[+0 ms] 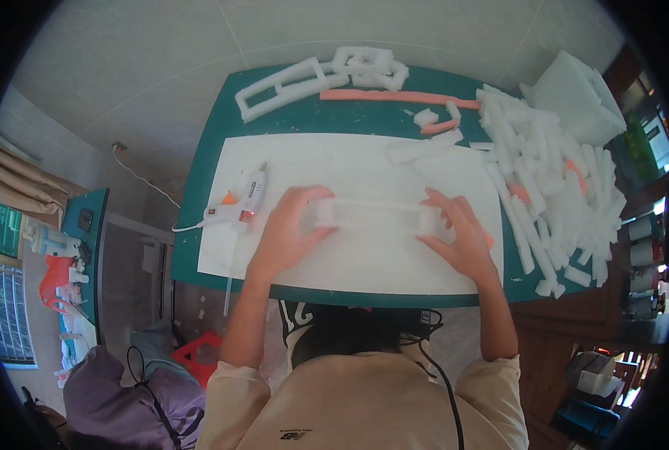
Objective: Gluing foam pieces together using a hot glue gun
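A small oblong frame of white foam strips [375, 216] is held level over the white board [349, 271]. Its pale strips blur into the board behind it. My left hand [291, 231] is closed on its left end, thumb at the near side and fingers at the far side. At the other end, my right hand [463, 236] grips it between thumb and fingers. Left of my left hand lies a white hot glue gun [255, 190] with a clear glue stick [231, 274] trailing from its back over the table edge.
The board rests on a green table [208, 150]. Foam strips [533, 165] pile up on the right, beside a white foam block [578, 97]. Finished-looking foam frames [282, 96] and a long pink foam strip [398, 97] lie along the back. A white cord [145, 177] runs leftward.
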`<state>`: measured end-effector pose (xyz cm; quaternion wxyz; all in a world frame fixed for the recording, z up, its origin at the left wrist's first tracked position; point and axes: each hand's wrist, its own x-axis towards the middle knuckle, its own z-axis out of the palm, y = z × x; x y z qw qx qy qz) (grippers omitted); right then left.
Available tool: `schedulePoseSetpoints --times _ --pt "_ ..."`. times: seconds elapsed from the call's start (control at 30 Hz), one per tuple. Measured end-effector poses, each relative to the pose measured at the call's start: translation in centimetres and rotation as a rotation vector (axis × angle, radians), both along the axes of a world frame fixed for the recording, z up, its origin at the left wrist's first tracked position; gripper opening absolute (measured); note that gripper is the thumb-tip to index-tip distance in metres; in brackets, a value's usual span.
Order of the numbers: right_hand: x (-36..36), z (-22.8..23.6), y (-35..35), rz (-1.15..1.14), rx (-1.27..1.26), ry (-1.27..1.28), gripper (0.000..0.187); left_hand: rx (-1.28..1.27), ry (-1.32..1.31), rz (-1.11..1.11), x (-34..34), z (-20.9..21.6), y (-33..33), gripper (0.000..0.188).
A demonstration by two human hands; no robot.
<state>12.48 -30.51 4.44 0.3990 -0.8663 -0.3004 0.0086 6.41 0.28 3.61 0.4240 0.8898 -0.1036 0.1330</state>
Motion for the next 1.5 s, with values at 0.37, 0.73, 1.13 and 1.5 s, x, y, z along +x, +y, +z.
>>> schedulePoseSetpoints --times 0.37,0.73,1.13,1.5 --pt "6.5 -2.0 0.8 -0.034 -0.133 -0.262 0.057 0.07 -0.038 -0.011 8.3 -1.8 0.3 0.05" --pt "6.4 -3.0 1.1 -0.059 -0.081 -0.357 0.051 0.081 -0.113 0.019 7.1 -2.3 -0.7 0.047" --pt "6.4 -3.3 0.3 -0.058 -0.055 -0.304 0.054 0.082 -0.11 -0.016 6.7 -2.1 -1.2 0.048" --pt "6.2 -3.3 0.2 -0.102 -0.068 -0.235 0.052 0.047 -0.081 -0.004 6.7 -2.7 -1.4 0.046"
